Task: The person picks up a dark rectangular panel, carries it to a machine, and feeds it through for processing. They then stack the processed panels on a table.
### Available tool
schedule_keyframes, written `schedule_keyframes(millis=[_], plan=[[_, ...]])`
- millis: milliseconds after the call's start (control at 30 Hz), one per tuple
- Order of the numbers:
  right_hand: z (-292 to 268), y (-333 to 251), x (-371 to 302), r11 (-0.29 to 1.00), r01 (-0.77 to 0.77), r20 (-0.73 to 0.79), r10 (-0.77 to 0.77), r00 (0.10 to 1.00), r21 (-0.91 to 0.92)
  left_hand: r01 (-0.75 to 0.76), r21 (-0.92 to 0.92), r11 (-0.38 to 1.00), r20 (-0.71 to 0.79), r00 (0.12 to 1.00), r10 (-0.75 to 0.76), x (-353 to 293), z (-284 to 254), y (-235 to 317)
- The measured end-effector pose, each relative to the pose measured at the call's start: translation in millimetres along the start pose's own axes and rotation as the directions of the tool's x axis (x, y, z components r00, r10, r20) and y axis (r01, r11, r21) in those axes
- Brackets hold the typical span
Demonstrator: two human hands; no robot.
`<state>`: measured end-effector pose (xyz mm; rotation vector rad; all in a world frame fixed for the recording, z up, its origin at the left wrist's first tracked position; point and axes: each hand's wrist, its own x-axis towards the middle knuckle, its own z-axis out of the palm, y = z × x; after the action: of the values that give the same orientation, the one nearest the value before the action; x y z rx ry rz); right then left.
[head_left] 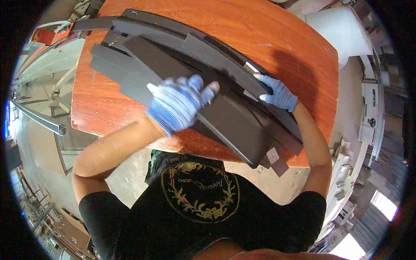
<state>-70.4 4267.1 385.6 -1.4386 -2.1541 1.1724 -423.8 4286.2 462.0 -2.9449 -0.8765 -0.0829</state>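
Note:
A pile of long dark grey and black panels and strips [173, 65] lies slantwise across a reddish-brown wooden table [102, 108]. My left hand [177, 104], in a blue-and-white striped glove, is over the broad near panel [234, 123]. It is smeared a little by motion, its thumb stands apart, and nothing shows in its fingers. A small white piece [151, 88] sticks out beside it. My right hand [279, 93], gloved alike, is closed on the edge of a long dark strip [229, 69] at the pile's right side. White labels [251, 67] show near its fingertips.
A large roll of white foam wrap [340, 34] stands past the table's far right corner. Beyond the left edge are a metal-framed rack [52, 60] and a long metal profile [41, 117]. One labelled panel end [274, 158] overhangs the near table edge.

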Motion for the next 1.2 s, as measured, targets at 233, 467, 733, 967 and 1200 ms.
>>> schedule_keyframes(millis=[233,467,733,967,1200], plan=[[13.6,7.8,25.6,0.965,-0.133,-0.155,0.171,0.973,0.228,-0.072,-0.242,0.968,-0.067,0.996,0.057,-13.9,100.5,20.2],[43.7,-3.8,52.2,0.970,-0.137,-0.152,0.169,0.974,0.201,-0.199,-0.176,0.964,-0.225,0.962,0.158,-11.0,103.5,-8.7],[47.3,-5.5,55.3,0.947,-0.166,-0.188,0.223,0.956,0.276,-0.530,-0.306,0.791,-0.174,0.848,0.500,-27.2,126.5,-29.1],[70.4,-24.8,45.1,0.959,-0.189,-0.260,0.241,0.935,0.210,-0.459,-0.418,0.784,-0.229,0.888,0.398,-18.9,134.3,14.3],[80.8,-55.5,13.3,0.762,-0.072,-0.202,-0.078,0.976,-0.643,-0.547,-0.268,0.793,-0.211,0.837,0.505,-34.5,128.2,-16.1]])
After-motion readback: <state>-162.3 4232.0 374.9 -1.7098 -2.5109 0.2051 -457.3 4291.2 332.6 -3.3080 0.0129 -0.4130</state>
